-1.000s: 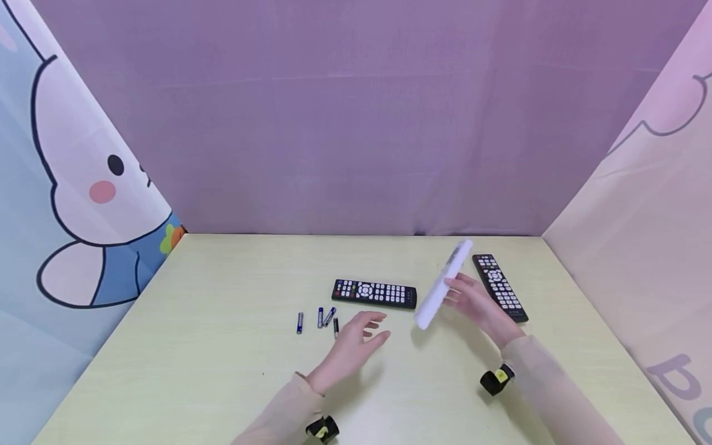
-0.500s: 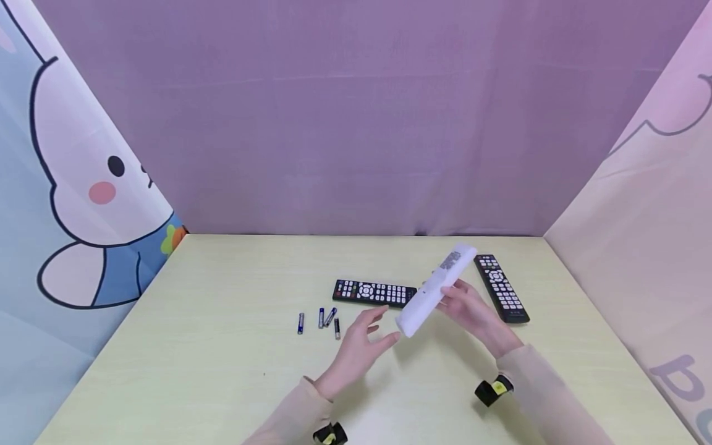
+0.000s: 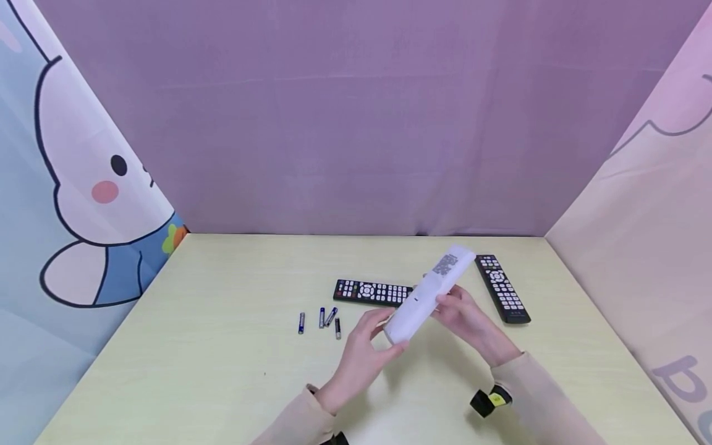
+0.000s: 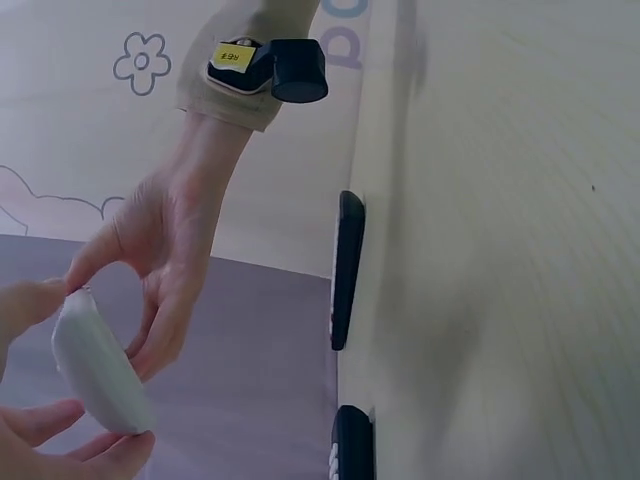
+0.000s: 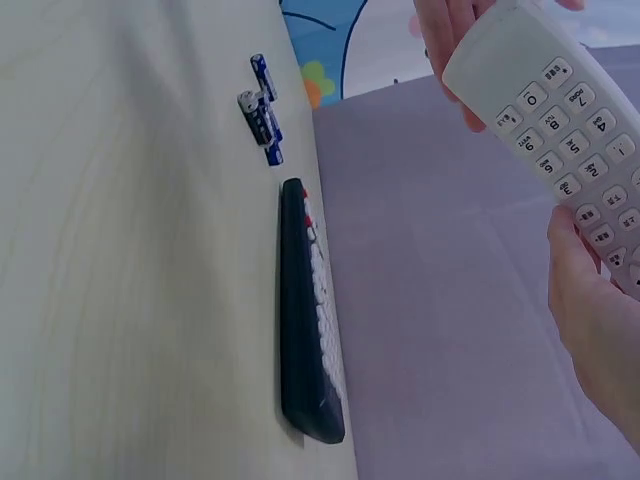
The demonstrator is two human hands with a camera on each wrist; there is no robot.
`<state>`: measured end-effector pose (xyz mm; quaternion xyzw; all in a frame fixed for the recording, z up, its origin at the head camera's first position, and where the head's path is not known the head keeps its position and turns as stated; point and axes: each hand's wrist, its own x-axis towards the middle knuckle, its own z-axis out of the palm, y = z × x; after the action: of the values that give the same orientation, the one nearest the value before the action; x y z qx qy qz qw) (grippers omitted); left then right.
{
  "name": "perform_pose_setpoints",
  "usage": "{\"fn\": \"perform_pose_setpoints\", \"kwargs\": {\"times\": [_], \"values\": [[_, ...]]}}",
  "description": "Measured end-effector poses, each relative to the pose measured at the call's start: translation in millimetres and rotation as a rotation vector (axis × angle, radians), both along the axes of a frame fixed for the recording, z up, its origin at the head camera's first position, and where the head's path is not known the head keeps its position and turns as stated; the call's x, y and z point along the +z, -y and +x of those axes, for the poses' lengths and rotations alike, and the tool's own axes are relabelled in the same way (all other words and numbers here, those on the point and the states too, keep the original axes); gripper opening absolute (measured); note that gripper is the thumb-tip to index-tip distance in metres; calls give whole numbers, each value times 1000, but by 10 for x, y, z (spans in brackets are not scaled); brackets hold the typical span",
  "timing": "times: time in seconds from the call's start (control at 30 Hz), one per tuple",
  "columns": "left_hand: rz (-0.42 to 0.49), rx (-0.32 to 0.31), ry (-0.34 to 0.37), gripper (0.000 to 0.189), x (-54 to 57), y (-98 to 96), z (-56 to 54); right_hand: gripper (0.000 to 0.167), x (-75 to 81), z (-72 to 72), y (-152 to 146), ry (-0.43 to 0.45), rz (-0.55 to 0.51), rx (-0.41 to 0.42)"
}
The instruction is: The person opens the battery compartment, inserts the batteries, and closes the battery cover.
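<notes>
A white remote control point(image 3: 425, 300) is held up over the table, tilted, with its plain back and a grey printed label facing the head camera. My right hand point(image 3: 470, 321) grips it by the side near the middle. At the near end, my left hand point(image 3: 360, 358) pinches it between thumb and fingers. Number buttons on the front of the white remote control point(image 5: 575, 130) show in the right wrist view. Behind it, a black remote control point(image 3: 369, 292) lies crosswise on the table, partly covered from view.
Several small blue-and-silver batteries point(image 3: 337, 328) lie on the pale table point(image 3: 194, 346), left of the hands. A second black remote control point(image 3: 503, 290) lies at the right. A purple cloth point(image 3: 345, 123) hangs behind the table, with printed cloths at both sides.
The white remote control has come left and toward me, its back turning up to the head camera. My left hand has moved slightly right and taken hold of its near end.
</notes>
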<state>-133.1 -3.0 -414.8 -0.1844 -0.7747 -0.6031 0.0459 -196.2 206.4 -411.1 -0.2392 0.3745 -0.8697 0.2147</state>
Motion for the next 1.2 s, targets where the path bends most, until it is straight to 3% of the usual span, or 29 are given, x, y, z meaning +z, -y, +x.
{"fn": "perform_pose_setpoints", "kwargs": {"times": [0.5,0.7,1.03,1.2], "values": [[-105,103,-97,48,63,13,171,39,96,42,105,-77,-101,140],[-135,116,-162,49,54,9,227,40,187,96,144,13,-160,120],[-171,150,-303,51,61,-1,293,52,389,171,256,172,-384,84],[-186,175,-377,54,64,-5,316,61,480,207,285,294,-374,-21]]}}
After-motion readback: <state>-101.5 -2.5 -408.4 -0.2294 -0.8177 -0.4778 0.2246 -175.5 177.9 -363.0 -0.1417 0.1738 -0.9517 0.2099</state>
